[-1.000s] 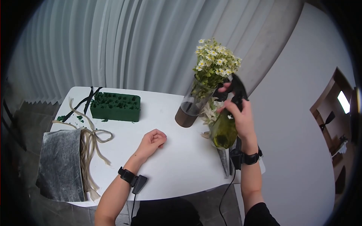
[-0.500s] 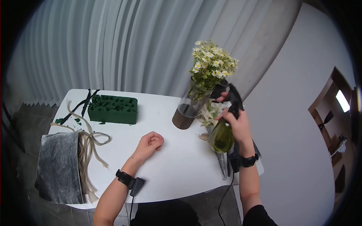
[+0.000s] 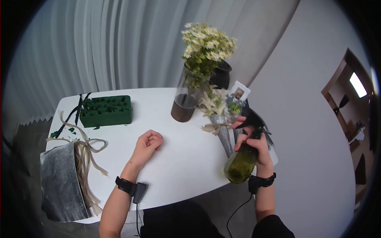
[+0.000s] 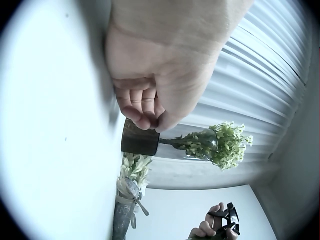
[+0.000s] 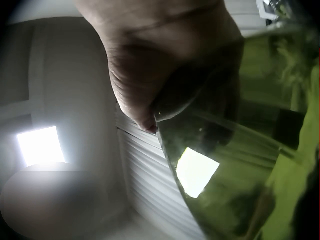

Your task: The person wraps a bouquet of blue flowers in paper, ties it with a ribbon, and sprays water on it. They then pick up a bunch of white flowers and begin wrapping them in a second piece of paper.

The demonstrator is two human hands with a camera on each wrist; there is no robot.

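My right hand (image 3: 260, 150) grips a green see-through spray bottle (image 3: 240, 166) by its neck, below the black trigger head. The bottle hangs over the table's front right part, tilted, its base towards me. Up close, the right wrist view shows its green wall (image 5: 225, 155). My left hand (image 3: 147, 146) rests on the white table with loosely curled fingers and holds nothing. Beyond it stands a glass vase (image 3: 184, 108) with brown-looking contents low down and a bunch of white daisies (image 3: 206, 45). Beside the vase lies a grey-wrapped bunch of pale lilies (image 3: 214, 104).
A green floral foam block (image 3: 107, 112), full of holes, sits at the back left among green crumbs and black ribbon. Beige cords (image 3: 84, 162) lie by a grey sheet (image 3: 62, 182) overhanging the left edge. A black pot (image 3: 222, 75) stands behind the vase.
My right hand has brought the spray bottle down and towards me, away from the daisies and lilies. The head view has shifted; my left hand stays resting on the table.
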